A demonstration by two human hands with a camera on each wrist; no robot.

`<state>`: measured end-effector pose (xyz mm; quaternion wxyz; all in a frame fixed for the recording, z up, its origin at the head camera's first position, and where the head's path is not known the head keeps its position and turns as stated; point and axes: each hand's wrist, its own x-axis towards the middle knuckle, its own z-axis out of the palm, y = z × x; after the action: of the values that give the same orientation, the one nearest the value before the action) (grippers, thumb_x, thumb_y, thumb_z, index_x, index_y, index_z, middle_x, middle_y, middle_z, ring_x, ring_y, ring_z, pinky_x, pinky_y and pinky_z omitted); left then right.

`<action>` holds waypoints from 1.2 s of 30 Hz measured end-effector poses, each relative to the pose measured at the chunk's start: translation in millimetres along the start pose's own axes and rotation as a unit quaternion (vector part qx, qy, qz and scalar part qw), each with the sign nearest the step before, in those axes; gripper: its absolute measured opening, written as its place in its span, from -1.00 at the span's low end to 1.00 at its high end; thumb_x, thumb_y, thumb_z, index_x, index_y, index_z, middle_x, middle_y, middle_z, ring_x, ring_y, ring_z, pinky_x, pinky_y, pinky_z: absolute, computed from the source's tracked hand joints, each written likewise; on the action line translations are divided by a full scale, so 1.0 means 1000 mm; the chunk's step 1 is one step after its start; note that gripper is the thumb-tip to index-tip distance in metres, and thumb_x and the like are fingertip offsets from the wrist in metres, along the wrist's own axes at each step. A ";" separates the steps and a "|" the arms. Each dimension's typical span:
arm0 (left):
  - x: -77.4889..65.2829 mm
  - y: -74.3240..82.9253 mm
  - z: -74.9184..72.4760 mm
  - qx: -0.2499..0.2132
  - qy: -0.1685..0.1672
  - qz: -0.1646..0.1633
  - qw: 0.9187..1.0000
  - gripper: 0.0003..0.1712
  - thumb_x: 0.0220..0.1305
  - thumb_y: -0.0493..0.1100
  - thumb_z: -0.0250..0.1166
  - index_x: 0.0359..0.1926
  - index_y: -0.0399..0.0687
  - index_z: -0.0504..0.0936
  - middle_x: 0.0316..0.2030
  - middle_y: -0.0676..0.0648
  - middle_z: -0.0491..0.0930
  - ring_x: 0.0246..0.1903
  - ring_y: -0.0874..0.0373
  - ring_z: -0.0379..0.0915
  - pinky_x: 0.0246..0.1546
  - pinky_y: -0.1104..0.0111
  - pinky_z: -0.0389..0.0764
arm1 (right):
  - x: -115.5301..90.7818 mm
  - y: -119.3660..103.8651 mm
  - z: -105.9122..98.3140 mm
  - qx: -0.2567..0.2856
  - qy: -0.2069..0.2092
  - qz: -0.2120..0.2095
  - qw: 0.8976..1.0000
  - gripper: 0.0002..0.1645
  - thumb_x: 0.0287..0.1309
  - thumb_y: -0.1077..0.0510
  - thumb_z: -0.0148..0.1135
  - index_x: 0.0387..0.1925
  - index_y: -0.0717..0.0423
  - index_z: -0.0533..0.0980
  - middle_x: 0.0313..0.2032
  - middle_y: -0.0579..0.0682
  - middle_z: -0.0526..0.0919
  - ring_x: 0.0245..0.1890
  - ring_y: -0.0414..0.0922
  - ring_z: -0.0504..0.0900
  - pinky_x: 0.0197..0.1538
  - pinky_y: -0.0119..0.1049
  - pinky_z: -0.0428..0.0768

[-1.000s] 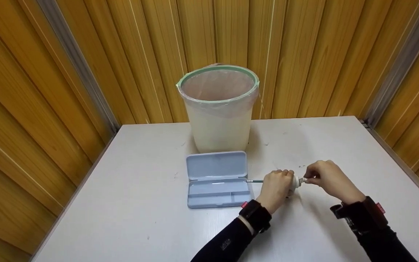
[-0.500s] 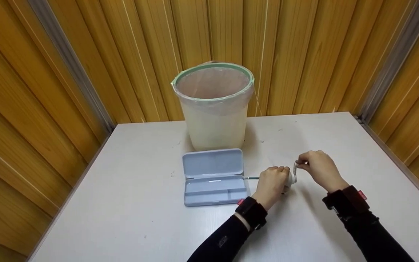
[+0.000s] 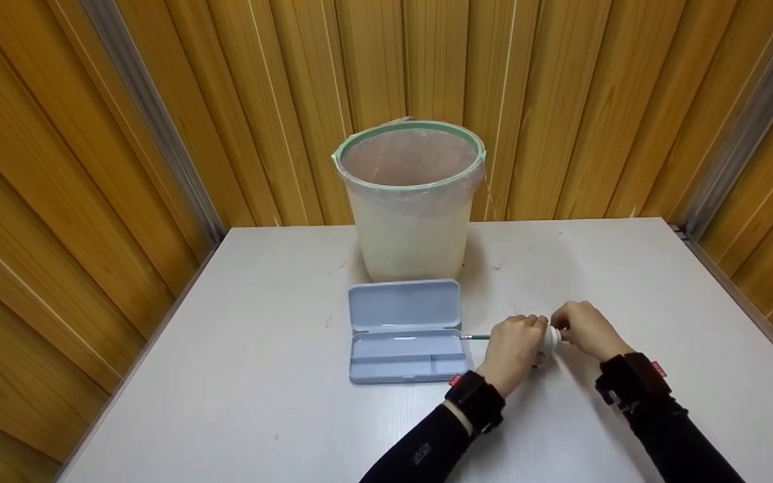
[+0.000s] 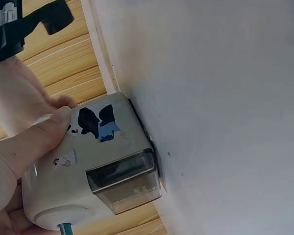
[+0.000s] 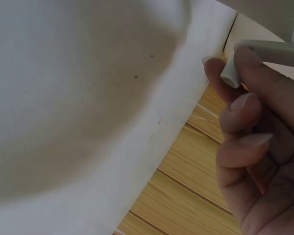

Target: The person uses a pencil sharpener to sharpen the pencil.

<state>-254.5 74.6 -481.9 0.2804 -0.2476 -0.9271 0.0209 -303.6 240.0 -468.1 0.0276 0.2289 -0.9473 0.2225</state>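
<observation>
My left hand [image 3: 512,349] grips a cream hand-crank pencil sharpener [image 4: 63,191] with penguin stickers and a see-through shavings drawer [image 4: 127,183]. In the head view, that hand hides much of the sharpener. A green pencil [image 3: 479,337] sticks out of its left side, toward the pencil case; the pencil's tip is hidden inside. On the sharpener's right side, my right hand [image 3: 588,330] pinches the white knob [image 5: 230,74] of the crank [image 5: 279,53] between thumb and finger. The remaining fingers of this hand are curled beside the knob.
A light blue pencil case [image 3: 404,305] lies with its lid up, left of the hands, its compartments showing. Behind it stands a cream bin [image 3: 413,235] with a green rim and a clear liner. Wood-patterned walls surround the white table [image 3: 245,376].
The right hand has carried the crank round: its knob pointed right, then up, and is now largely hidden by the fingers. My left hand keeps its grip on the sharpener. The head view shifted slightly.
</observation>
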 end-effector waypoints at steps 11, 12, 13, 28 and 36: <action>0.001 0.001 0.001 -0.008 0.009 0.000 1.000 -0.63 -0.09 -0.04 0.53 -0.19 0.13 0.67 -0.34 0.22 0.70 -0.41 0.36 0.60 -0.42 0.56 0.61 | -0.011 0.005 0.009 0.008 -0.004 -0.036 0.999 -0.92 -0.15 0.39 0.46 -0.51 0.26 0.69 -0.52 0.05 0.71 -0.49 -0.16 0.57 -0.35 -0.32 0.48; 0.001 0.002 0.001 -0.009 0.006 0.001 1.000 -0.62 -0.09 -0.04 0.53 -0.18 0.13 0.67 -0.33 0.22 0.70 -0.40 0.36 0.60 -0.42 0.56 0.61 | -0.011 0.005 0.009 0.008 -0.006 -0.036 0.999 -0.92 -0.16 0.39 0.46 -0.51 0.26 0.69 -0.52 0.05 0.71 -0.49 -0.15 0.57 -0.35 -0.31 0.49; 0.001 0.002 0.001 -0.010 0.004 0.001 1.000 -0.61 -0.09 -0.04 0.54 -0.17 0.14 0.68 -0.32 0.22 0.71 -0.40 0.36 0.61 -0.41 0.56 0.61 | -0.012 0.005 0.009 0.009 -0.008 -0.037 0.999 -0.92 -0.16 0.38 0.46 -0.51 0.26 0.69 -0.52 0.05 0.71 -0.49 -0.16 0.57 -0.35 -0.32 0.49; -0.001 0.003 0.000 -0.007 0.012 -0.006 1.000 -0.48 -0.19 0.07 0.60 -0.12 0.12 0.70 -0.30 0.21 0.72 -0.39 0.34 0.62 -0.39 0.55 0.61 | -0.036 -0.006 0.005 0.086 -0.066 -0.006 0.994 -0.93 -0.11 0.44 0.43 -0.56 0.28 0.67 -0.61 0.03 0.70 -0.65 -0.31 0.44 -0.56 -0.46 0.43; -0.001 0.003 0.000 -0.008 0.018 -0.006 1.000 -0.58 -0.13 -0.01 0.56 -0.16 0.11 0.69 -0.34 0.21 0.70 -0.41 0.34 0.61 -0.40 0.55 0.61 | -0.051 -0.018 -0.009 0.097 -0.068 -0.032 0.992 -0.89 -0.06 0.39 0.42 -0.59 0.20 0.66 -0.61 -0.03 0.69 -0.64 -0.40 0.45 -0.54 -0.47 0.46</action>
<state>-252.4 76.6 -482.7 0.2953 -0.2447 -0.9235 0.0071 -250.5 251.2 -460.6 -0.0515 0.2757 -0.9131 0.2959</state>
